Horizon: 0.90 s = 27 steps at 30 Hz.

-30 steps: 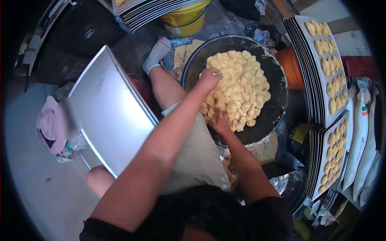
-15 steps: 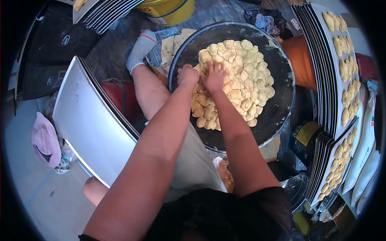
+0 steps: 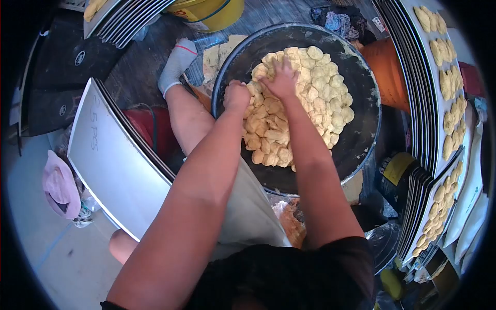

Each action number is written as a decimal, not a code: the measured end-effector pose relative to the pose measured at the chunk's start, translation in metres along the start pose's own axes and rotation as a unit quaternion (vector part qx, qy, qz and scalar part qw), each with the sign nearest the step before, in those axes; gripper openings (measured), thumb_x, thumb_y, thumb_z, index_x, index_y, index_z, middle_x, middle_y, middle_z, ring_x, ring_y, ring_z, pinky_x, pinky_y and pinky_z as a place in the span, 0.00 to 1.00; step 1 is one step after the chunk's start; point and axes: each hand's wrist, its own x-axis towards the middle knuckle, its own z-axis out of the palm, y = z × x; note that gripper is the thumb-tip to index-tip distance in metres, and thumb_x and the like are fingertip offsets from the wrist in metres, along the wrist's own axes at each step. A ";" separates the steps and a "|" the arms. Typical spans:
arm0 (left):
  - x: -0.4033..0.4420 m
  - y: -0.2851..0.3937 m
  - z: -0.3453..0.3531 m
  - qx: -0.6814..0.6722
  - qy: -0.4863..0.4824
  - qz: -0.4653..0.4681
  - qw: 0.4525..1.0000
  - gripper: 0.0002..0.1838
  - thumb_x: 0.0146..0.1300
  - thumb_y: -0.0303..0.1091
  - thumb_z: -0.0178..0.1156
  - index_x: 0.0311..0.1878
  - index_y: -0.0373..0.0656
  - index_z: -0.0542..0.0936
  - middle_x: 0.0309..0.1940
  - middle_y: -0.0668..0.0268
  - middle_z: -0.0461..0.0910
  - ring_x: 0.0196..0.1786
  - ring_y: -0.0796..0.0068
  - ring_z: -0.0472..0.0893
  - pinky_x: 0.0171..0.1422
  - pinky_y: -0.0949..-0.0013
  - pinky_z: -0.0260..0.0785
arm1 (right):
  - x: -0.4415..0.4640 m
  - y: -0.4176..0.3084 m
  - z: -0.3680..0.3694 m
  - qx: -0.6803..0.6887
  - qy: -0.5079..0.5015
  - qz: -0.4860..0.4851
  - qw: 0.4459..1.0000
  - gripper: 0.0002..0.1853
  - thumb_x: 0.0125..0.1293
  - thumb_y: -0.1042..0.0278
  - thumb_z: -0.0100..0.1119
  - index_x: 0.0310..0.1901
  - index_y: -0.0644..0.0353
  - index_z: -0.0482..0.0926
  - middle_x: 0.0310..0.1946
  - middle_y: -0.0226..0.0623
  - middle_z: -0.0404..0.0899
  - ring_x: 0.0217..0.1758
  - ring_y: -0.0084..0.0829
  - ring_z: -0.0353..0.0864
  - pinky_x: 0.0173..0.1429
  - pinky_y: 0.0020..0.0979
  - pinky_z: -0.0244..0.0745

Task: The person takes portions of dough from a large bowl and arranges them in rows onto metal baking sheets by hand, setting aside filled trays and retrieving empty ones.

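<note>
A wide black tub (image 3: 359, 150) stands on the floor in front of me, holding a big heap of pale yellow dough lumps (image 3: 318, 98) pressed against one another. My left hand (image 3: 237, 95) is closed at the heap's left edge, beside the tub's wall; what its fingers hold, if anything, is hidden. To its right, my right hand (image 3: 281, 80) rests on top of the lumps near the upper left of the heap, fingers spread and palm down.
Stacked trays with shaped dough pieces (image 3: 442, 103) rise on the right, by an orange bucket (image 3: 385, 75). Blank metal trays (image 3: 119, 160) lean at the left near a pink hat (image 3: 61, 183). A yellow bucket (image 3: 217, 15) stands at the top. White sacks (image 3: 465, 201) lie far right.
Since the first frame, my right hand has moved up from the heap's lower edge to its upper left. My left hand has shifted left to the heap's edge. The camera view has shifted.
</note>
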 end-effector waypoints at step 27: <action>0.001 0.001 0.037 0.109 -0.094 0.101 0.984 0.43 0.66 0.65 0.54 0.74 0.44 0.63 0.79 0.53 0.45 0.76 0.46 0.58 0.76 0.52 0.58 | -0.163 -0.061 -0.047 -0.004 -0.273 0.069 0.960 0.44 0.55 0.32 0.64 0.71 0.44 0.67 0.70 0.50 0.59 0.77 0.59 0.50 0.69 0.70 0.53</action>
